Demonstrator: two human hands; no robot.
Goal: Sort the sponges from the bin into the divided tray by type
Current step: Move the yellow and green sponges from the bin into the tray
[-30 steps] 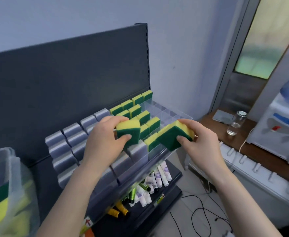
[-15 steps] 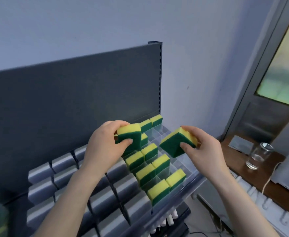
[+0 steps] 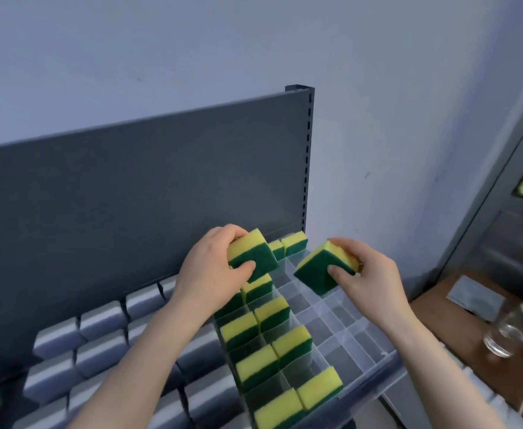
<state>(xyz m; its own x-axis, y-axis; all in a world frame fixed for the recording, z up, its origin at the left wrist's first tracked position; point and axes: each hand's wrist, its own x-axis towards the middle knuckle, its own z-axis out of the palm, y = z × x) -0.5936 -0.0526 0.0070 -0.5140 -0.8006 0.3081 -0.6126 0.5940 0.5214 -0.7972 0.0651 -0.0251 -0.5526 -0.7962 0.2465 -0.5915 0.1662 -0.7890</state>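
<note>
My left hand (image 3: 212, 275) grips a yellow-and-green sponge (image 3: 254, 250) above the far end of the clear divided tray (image 3: 340, 323). My right hand (image 3: 366, 275) pinches a second yellow-and-green sponge (image 3: 322, 267), tilted, over the tray's bare right compartments. Several yellow-and-green sponges (image 3: 272, 339) stand upright in two rows of the tray. Several grey sponges (image 3: 99, 345) fill the rows to the left. The bin is almost out of view.
A dark grey shelf back panel (image 3: 136, 196) rises right behind the tray. At the right, a wooden surface (image 3: 458, 329) carries a drinking glass (image 3: 513, 329) and a grey pad (image 3: 473, 295). A door frame stands at the far right.
Both hands with their sponges have moved toward the far end of the tray. The camera has tilted up and closer, and the bin at the left has left the view.
</note>
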